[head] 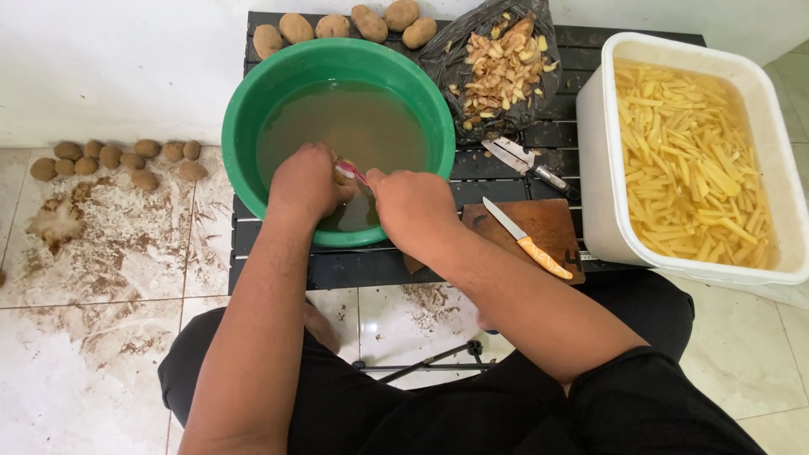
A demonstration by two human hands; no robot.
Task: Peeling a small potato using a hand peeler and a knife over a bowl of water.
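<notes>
At frame centre, over the green basin (244, 109) of murky water, the left hand (305, 184) cups a likely wet, slippery potato firmly while the right hand (413, 206) pinches a pink-handled brush (351, 171).

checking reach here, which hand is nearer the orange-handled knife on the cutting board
Right. The right hand is at the basin's near rim, just left of the orange-handled knife; the left hand lies farther left, over the green basin.
</notes>
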